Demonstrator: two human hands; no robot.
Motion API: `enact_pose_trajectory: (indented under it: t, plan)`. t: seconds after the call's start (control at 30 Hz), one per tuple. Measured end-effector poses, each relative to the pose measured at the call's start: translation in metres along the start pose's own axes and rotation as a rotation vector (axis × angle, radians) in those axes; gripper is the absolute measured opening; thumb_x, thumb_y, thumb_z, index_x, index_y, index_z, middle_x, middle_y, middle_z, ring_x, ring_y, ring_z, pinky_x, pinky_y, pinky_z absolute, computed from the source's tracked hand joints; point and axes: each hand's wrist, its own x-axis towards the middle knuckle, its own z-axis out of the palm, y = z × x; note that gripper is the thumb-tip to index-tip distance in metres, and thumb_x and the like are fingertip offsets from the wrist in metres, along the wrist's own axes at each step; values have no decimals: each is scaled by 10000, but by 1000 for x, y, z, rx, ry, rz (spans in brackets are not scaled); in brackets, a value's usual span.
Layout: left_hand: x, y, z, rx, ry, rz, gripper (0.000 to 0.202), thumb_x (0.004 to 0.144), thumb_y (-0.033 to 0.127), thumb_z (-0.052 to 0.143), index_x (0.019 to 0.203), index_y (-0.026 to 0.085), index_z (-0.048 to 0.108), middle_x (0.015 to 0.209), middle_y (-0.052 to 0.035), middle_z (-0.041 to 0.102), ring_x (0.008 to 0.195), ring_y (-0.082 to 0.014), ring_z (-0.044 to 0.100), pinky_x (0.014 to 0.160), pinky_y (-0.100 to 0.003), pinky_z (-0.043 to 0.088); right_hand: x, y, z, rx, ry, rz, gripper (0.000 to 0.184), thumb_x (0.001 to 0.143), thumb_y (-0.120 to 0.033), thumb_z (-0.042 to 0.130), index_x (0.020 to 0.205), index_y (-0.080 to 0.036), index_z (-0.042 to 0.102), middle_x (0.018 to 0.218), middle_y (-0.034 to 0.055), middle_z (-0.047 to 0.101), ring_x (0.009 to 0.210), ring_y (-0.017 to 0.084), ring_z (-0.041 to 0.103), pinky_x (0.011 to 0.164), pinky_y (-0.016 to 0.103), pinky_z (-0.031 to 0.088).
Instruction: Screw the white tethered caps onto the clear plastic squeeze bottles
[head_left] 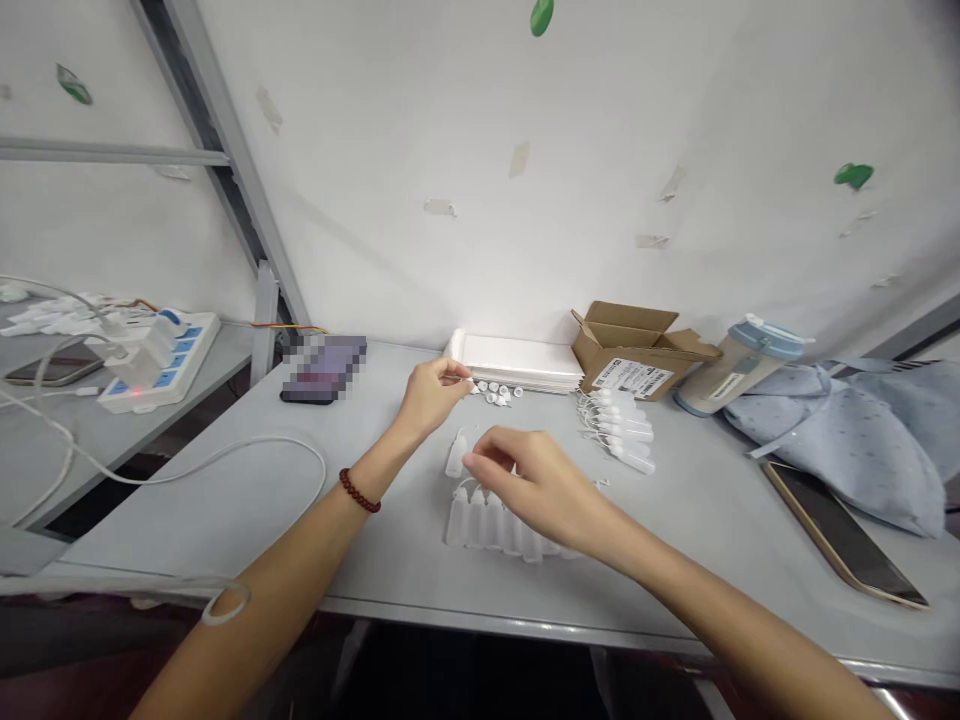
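Observation:
My left hand (433, 393) reaches toward a cluster of small white caps (496, 392) on the grey table (247, 500), fingers pinched on one small cap. My right hand (529, 483) hovers over a row of small clear plastic bottles (480, 522) lying side by side, its fingertips closed on the tip of one upright bottle (455, 455). Another group of capped bottles (621, 425) lies further right. A red bead bracelet circles my left wrist.
At the back lie a white flat tray (517, 360), an open cardboard box (637, 350) and a tipped blue-lidded jug (731, 370). A phone (840, 530) and blue cloth (847, 430) sit at right. A power strip (161, 360), cables and a dark device (322, 372) are at left.

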Motion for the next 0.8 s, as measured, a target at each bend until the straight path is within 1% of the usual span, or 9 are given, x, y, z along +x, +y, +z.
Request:
enact_pose_trajectory:
  t: [0.03,0.1,0.23,0.33,0.43,0.53,0.67,0.73,0.8]
  plan:
    - [-1,1,0,-16,23,1,176,624,249,645,762,142,616,759,-37,666,682,-155,614,646,-266,468,7,3,6,-43,-20,44,265,918,-287,463,751,-137,604,635,9,599,548,109,528,505,221,386]
    - [-2,4,-1,-43,59,-3,174,623,242,645,760,144,605,725,-25,653,659,-150,609,619,-258,463,25,13,18,-159,-51,131,308,896,-289,459,645,-147,570,540,7,558,481,106,475,461,230,295]
    - [-6,10,0,-94,65,-5,164,612,222,654,748,144,607,712,-18,640,658,-145,601,621,-258,461,56,30,37,-324,-106,213,358,840,-387,487,573,-159,554,532,39,555,480,135,478,446,255,238]
    - [-8,12,2,-99,54,-4,161,612,216,654,746,141,605,731,-24,642,674,-147,601,626,-261,463,67,37,39,-322,-145,236,278,769,-357,547,579,-155,564,544,40,557,481,137,477,435,253,234]
    - [-9,12,4,-106,49,-40,168,595,203,664,740,142,605,748,-24,648,667,-146,607,616,-259,463,71,46,34,-272,-114,241,246,741,-310,545,552,-153,548,526,24,537,464,121,452,433,247,225]
    - [-10,12,5,-116,34,-83,161,590,178,656,737,144,601,727,-13,651,622,-137,612,606,-258,463,69,58,22,-240,-31,238,282,772,-291,509,526,-155,520,505,14,524,475,114,449,453,243,233]
    - [-13,11,7,-134,-11,-110,150,611,171,639,753,151,594,715,-8,660,615,-133,618,612,-256,462,57,75,5,-163,136,197,189,792,-294,531,665,-154,545,615,15,598,561,121,510,518,220,306]
    - [-15,9,9,-141,-33,-107,160,614,188,656,756,152,592,751,-12,666,611,-123,609,613,-253,462,46,82,-2,-98,187,151,166,805,-317,534,751,-161,547,653,5,616,559,119,530,540,217,341]
    - [-17,8,13,-140,-64,-97,180,619,213,678,764,152,590,785,-18,669,618,-119,603,615,-254,464,35,91,-8,-83,234,109,171,813,-340,533,811,-169,546,696,4,633,547,119,542,550,223,362]
